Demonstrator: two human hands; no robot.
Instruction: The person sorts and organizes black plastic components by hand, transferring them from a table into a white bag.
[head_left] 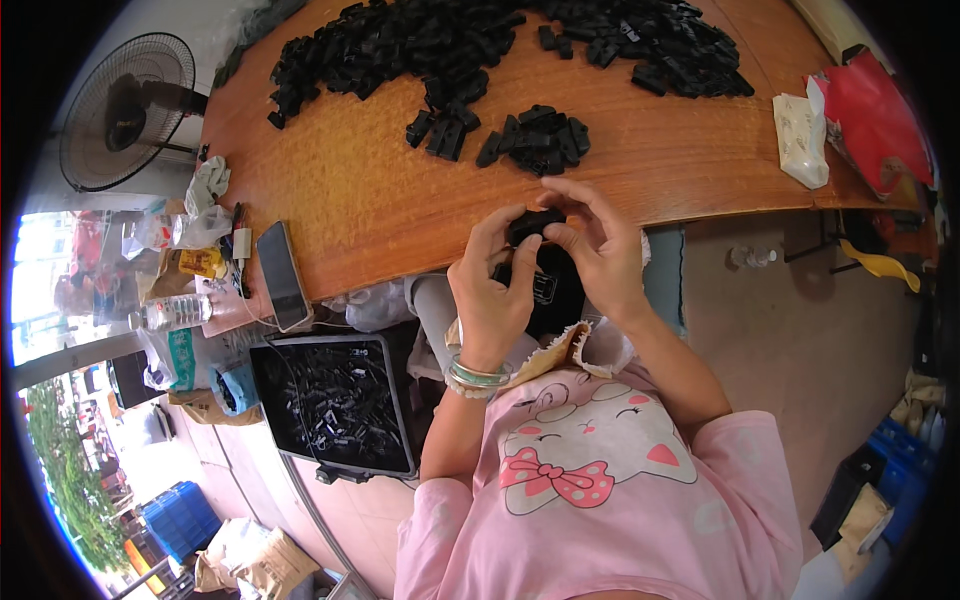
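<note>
Between the fingertips of both hands is a small black plastic part, held just off the table's near edge. My left hand pinches it from the left, a bangle and bracelet on that wrist. From the other side my right hand closes its thumb and fingers on it. Other black pieces show below the hands, over my lap, partly hidden by them. Just beyond my fingers, a small cluster of black plastic parts lies on the wooden table.
Large heaps of black parts cover the table's far side. A phone leans at the left edge, near a water bottle. A black crate of small pieces stands lower left. A fan is far left, a red bag far right.
</note>
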